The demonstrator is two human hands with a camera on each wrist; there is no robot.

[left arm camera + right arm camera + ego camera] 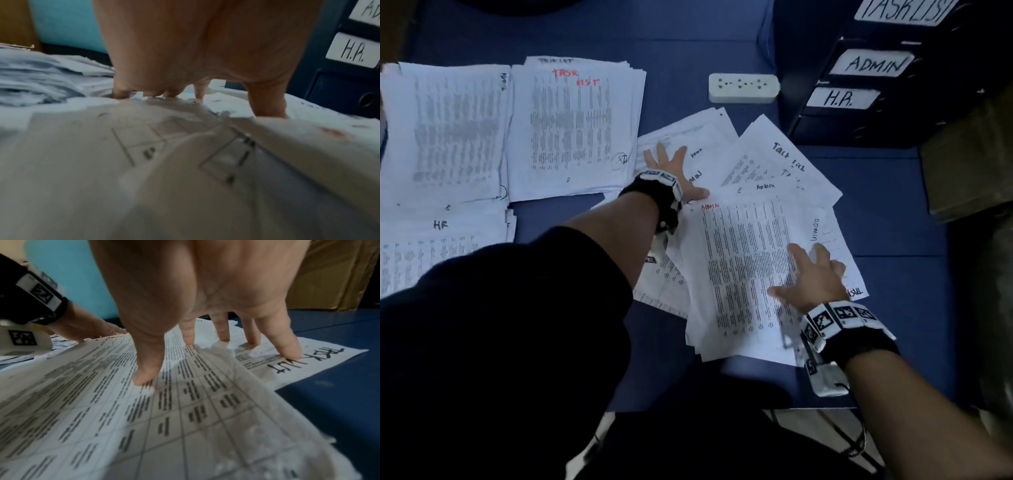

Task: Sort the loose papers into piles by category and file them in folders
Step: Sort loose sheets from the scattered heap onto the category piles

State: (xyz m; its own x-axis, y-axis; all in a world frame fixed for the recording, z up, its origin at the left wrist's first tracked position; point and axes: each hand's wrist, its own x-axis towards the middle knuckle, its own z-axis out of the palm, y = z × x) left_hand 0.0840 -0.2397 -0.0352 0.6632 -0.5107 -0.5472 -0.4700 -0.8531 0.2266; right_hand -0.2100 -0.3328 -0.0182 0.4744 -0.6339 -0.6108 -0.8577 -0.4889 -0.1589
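While seen from the head camera, lay scattered on the blue bench (887, 212): loose papers (750, 219), fanned toward the right of centre, several marked "Admin" or "Task List". Pressed flat on their upper left part: left hand (671, 169), fingers straight and spread, holding nothing. Pressed on the lower right of the top printed sheet (743, 274): right hand (813, 274), fingers likewise spread and straight. Stood sorted at far left: one pile with small writing too blurred to read (445, 130), a pile headed "Task List" in red (575, 126) just beside it, and an "HR" pile (438, 246) nearer the body. Stood at upper right: dark binders (866, 89) labelled "TASKLIST", "ADMIN" and "H.R.", with a white power strip (743, 87) just to their left.

From the left wrist: left hand (205, 48) with fingertips (267, 105) down on blurred sheets; binder label "H.R." (352, 50) at right.

From the right wrist: right hand (205, 288), thumb and fingers (285, 344) planted apart on the gridded sheet (144, 418), little finger on a sheet lettered in bold black (308, 363); left hand (86, 327) beyond, resting on the same spread.
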